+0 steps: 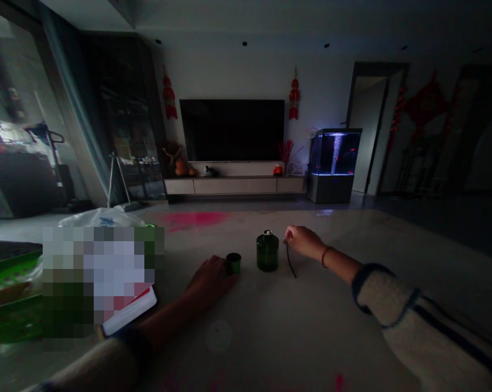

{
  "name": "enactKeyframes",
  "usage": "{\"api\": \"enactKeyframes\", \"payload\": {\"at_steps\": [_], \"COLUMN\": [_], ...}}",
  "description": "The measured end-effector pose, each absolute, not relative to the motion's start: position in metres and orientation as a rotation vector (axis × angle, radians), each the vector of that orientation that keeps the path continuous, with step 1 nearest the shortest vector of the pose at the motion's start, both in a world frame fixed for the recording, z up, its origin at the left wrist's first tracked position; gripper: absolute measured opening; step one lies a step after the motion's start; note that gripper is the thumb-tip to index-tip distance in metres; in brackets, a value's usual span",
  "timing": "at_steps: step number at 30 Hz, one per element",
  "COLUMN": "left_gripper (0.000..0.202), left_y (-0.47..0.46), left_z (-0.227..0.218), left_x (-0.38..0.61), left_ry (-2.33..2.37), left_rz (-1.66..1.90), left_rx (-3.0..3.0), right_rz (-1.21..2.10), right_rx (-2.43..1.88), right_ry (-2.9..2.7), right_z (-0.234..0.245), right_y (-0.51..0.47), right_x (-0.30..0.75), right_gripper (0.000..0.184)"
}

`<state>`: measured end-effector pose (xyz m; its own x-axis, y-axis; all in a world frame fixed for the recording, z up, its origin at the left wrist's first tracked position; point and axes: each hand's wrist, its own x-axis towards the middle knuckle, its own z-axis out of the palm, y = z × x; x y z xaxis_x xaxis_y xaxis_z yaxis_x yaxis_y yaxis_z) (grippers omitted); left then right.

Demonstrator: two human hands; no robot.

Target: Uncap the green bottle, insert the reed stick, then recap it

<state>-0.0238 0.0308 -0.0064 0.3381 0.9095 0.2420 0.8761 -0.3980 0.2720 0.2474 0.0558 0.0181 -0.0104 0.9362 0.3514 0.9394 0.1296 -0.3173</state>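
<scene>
Head: two hands (pixel 211 277) (pixel 305 242); one bottle (pixel 268 251); one cap (pixel 233 263); one strand (pixel 290 260) (dark).

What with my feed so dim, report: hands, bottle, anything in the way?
Left hand on table, against small green cap. Right hand pinching thin dark stick. Green bottle upright between them. Nothing blocking.

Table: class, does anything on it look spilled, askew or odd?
Yes: a pink smear stains the table beyond the green bottle, like a spill. Its green cap sits off, against the left hand; the right hand pinches a dark strand.
</scene>
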Motion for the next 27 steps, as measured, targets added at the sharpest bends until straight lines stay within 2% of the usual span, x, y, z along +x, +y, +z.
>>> {"api": "enactKeyframes", "payload": {"at_steps": [5,8,11,18,22,27], "left_gripper": [0.041,0.043,0.043,0.042,0.043,0.043], "left_y": [0.031,0.03,0.029,0.032,0.033,0.032], "left_z": [-0.007,-0.005,-0.004,-0.008,-0.01,-0.009], "left_x": [-0.024,-0.023,-0.022,-0.024,-0.026,-0.026], "left_ry": [1.672,1.682,1.68,1.666,1.646,1.652], "left_rz": [0.544,0.526,0.517,0.561,0.576,0.588], "left_rx": [2.497,2.494,2.492,2.484,2.488,2.445], "right_rz": [-0.05,-0.063,-0.173,-0.767,-0.92,-0.946], "right_rx": [-2.009,-1.942,-1.816,-1.514,-1.402,-1.279], "right_ry": [-2.224,-2.338,-2.481,-2.742,-2.774,-2.802], "right_z": [0.01,0.009,0.008,0.007,0.006,0.0], "right_y": [0.05,0.049,0.048,0.049,0.049,0.053], "right_x": [0.249,0.25,0.25,0.25,0.252,0.256], "right_gripper": [0.026,0.025,0.031,0.023,0.02,0.018]}}
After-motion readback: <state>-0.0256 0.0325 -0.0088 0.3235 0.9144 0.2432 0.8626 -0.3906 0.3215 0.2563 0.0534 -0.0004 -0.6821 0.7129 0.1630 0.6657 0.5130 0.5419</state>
